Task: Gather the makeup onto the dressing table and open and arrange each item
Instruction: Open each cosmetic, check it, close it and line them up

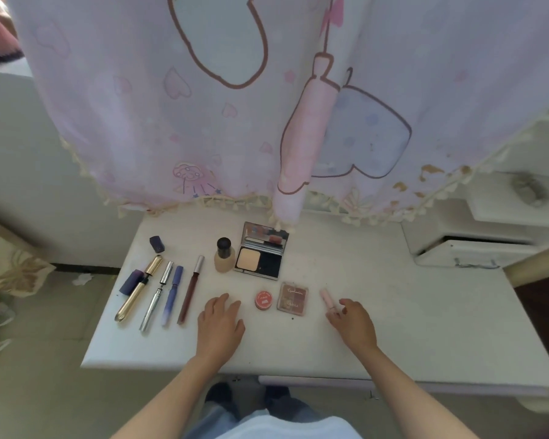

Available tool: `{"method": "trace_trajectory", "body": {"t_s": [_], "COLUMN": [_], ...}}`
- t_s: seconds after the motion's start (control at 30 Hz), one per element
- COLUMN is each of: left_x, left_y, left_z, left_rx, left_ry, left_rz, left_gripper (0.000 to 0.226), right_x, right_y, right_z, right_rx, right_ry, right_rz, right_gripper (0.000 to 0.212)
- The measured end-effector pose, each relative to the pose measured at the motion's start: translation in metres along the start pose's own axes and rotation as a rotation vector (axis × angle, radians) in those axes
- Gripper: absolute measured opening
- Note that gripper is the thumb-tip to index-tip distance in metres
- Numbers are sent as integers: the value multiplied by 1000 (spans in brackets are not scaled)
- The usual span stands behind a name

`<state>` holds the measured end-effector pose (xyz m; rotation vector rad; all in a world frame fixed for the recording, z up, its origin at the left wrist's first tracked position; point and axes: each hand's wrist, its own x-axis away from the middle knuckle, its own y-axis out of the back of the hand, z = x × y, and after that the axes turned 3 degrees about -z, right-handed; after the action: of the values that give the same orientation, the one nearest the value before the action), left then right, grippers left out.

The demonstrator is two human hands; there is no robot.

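Makeup lies spread on the white dressing table (377, 327). At the left are a purple cap (157, 243), a gold tube (139, 288), a silver tube (155, 297), a purple pen (171, 294) and a dark red pencil (191, 289). Behind the middle stand a foundation bottle (224, 255) and an open powder compact (263, 251). Nearer lie a red round pot (263, 300) and a small eyeshadow palette (293, 299). My left hand (220, 326) rests flat, fingers apart, left of the pot. My right hand (353, 323) touches a pink lip tube (327, 298) with its fingertips.
A pink printed cloth (235, 106) with a tasselled hem hangs over the back of the table. A white drawer unit (476, 248) with a slightly open drawer stands at the right. The floor (45, 359) lies to the left, with a patterned fabric.
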<state>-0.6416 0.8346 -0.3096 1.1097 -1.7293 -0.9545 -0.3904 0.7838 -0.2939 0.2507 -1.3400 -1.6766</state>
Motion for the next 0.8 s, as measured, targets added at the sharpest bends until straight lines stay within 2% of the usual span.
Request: {"method": "trace_trajectory", "body": {"t_s": [0.13, 0.3, 0.4, 0.47, 0.67, 0.8], "left_x": [3, 3, 3, 1, -4, -6], "left_y": [-2, 0, 4, 11, 52, 79], "left_z": [0, 0, -5, -11, -49, -61], "left_rx": [-17, -21, 20, 85, 483, 547], "left_ry": [-5, 3, 15, -8, -262, -520], "left_rz": [3, 6, -18, -97, -391, -482], "left_gripper": [45, 46, 46, 45, 41, 26], "right_x": [6, 7, 12, 19, 45, 55], "right_y": [-7, -3, 8, 19, 53, 66], "right_z": [-1, 0, 9, 21, 67, 87], "right_rx": [72, 14, -82, -152, -478, -627], "right_ry": [-30, -52, 20, 120, 323, 383], "right_rz": [-63, -74, -74, -44, 114, 155], "right_gripper": [23, 19, 18, 17, 7, 29]}}
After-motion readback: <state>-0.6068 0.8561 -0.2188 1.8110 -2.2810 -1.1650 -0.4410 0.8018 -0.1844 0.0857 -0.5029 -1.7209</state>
